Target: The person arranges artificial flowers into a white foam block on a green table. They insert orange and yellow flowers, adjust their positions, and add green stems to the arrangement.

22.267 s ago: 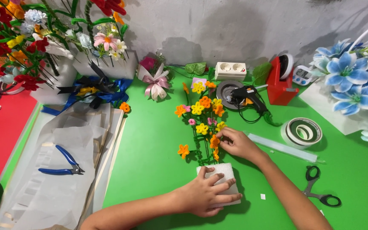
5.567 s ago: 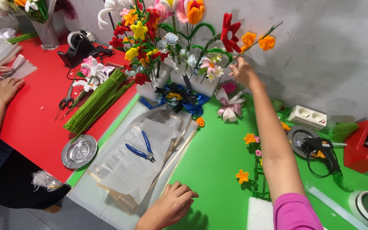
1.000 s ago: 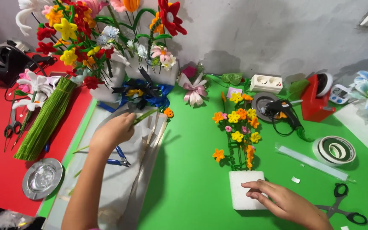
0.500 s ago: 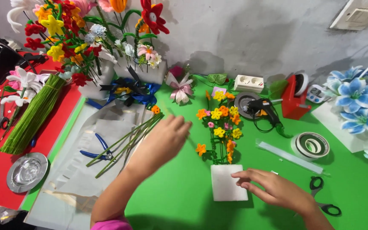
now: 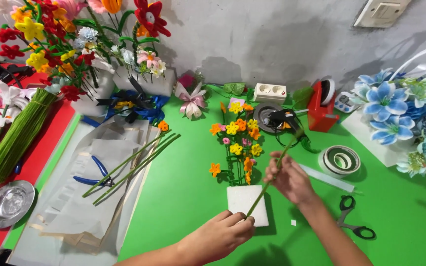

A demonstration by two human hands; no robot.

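Head view, looking down on a green bench [image 5: 183, 197]. The left hand [image 5: 220, 236] and right hand [image 5: 289, 177] share one long thin green wire stem [image 5: 272, 172], which runs on a slant from beside the black glue gun [image 5: 284, 118] down to the near edge of the white foam block [image 5: 245, 212]. The left grip is closed: fingertips pinch the lower end of the stem, just where it meets the block. The right grip is likewise closed around the stem, higher up, with the fingers curled about its middle.

The white foam block lies flat on the bench between the two hands, and from its far edge rises a small upright spray of yellow, orange and pink artificial flowers on green stems [image 5: 237, 143].

To the left, several loose green stems [image 5: 134, 165] lie slantwise across sheets of grey paper [image 5: 75, 207], beside blue-handled pliers [image 5: 92, 175]. A thick bundle of green stems [image 5: 18, 138] and a round silver dish [image 5: 11, 203] rest on the red surface [image 5: 50, 148].

To the right lie a roll of tape [image 5: 341, 160], black-handled scissors [image 5: 353, 219] and a red tape dispenser [image 5: 321, 103]. Blue artificial flowers [image 5: 388, 106] fill the far right corner.
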